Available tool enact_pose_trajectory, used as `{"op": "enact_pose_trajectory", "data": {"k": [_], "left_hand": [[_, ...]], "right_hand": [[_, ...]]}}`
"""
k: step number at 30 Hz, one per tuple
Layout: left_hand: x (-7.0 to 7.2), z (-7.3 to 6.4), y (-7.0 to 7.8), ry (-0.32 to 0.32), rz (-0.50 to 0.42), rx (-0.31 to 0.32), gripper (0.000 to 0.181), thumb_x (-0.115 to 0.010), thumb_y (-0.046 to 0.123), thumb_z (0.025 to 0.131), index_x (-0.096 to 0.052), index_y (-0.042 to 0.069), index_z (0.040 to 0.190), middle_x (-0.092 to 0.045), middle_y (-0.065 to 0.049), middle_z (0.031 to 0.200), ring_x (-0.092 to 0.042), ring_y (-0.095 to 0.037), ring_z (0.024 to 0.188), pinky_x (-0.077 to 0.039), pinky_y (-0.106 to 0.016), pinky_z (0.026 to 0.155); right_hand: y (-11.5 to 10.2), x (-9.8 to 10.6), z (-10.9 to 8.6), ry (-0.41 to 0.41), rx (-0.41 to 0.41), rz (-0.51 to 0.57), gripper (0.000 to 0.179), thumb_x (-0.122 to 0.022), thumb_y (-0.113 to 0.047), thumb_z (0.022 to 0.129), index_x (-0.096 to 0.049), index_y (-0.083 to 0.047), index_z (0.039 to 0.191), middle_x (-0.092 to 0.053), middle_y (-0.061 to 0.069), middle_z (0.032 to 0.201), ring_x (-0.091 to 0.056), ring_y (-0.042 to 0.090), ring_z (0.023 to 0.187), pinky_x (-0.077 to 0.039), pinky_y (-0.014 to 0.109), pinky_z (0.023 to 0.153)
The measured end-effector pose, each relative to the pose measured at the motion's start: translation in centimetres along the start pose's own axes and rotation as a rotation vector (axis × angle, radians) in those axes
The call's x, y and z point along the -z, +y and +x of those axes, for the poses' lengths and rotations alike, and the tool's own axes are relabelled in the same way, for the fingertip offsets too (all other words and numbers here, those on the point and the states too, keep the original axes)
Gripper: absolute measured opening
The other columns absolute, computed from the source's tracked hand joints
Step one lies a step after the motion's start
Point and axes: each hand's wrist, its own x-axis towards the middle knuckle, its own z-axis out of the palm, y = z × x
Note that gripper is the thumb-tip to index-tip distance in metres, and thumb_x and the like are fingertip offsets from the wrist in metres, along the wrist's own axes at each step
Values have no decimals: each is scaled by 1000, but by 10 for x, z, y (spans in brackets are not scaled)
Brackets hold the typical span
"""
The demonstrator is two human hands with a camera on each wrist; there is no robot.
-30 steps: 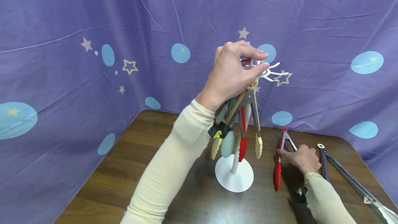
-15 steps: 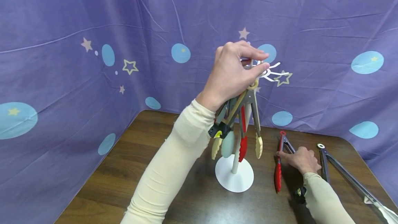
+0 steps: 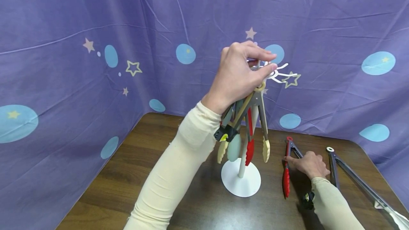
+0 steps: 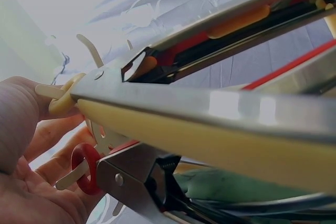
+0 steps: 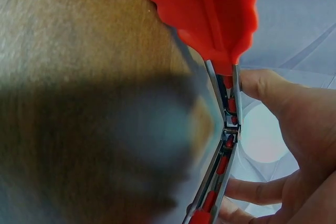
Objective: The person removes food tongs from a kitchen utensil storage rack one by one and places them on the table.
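At the top of a white stand (image 3: 228, 187), my left hand (image 3: 236, 72) pinches around its prongs (image 3: 282, 75). Beige tongs (image 3: 266, 151) hang by their ring just below the thumb. Red tongs (image 3: 250, 152) and green-tipped tongs (image 3: 234, 148) hang behind them, partly hidden by the wrist. In the left wrist view, a beige ring (image 4: 68, 93) and a red ring (image 4: 89, 174) each loop over a prong. On the right, my right hand (image 3: 310, 164) holds a second pair of red tongs (image 3: 286, 180), spread apart, thumb on one arm, fingers on the other (image 5: 257, 190).
Long metal tongs (image 3: 358, 184) with white tips lie on the brown table (image 3: 127, 173) to the right of my right forearm. A purple curtain (image 3: 198, 10) with stars and blue ovals stands behind and to the left of the table.
The ring end of the right hand's red tongs has come slightly nearer and left, while the right hand has barely shifted. My left hand stays at the stand's top.
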Motion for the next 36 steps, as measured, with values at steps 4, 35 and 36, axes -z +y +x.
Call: {"op": "enact_pose_trajectory", "data": {"k": [4, 35, 36], "left_hand": [[0, 0, 0, 1, 3, 0, 19, -81, 12, 86, -80, 6, 103, -77, -4, 99, -62, -6, 75, -48, -16, 72], [4, 1, -4, -62, -66, 0, 18, -76, 11, 91, -79, 4, 107, -72, -6, 98, -60, -9, 82, -49, -13, 83], [4, 0, -4, -66, -84, 3, 18, -76, 10, 91, -79, 3, 107, -71, -6, 97, -60, -10, 83, -50, -14, 85]], "right_hand": [[-1, 0, 0, -6, 0, 2, 76, -76, -69, 75, -58, 3, 85, -50, 39, 103, -54, 53, 91, -41, 68, 77], [1, -1, -5, -11, 19, 1, 82, -71, -74, 76, -58, 5, 88, -45, 41, 106, -49, 61, 102, -36, 76, 81], [0, -1, -6, -3, 23, 2, 78, -71, -73, 77, -58, 3, 84, -45, 40, 106, -49, 60, 102, -35, 77, 82]]}}
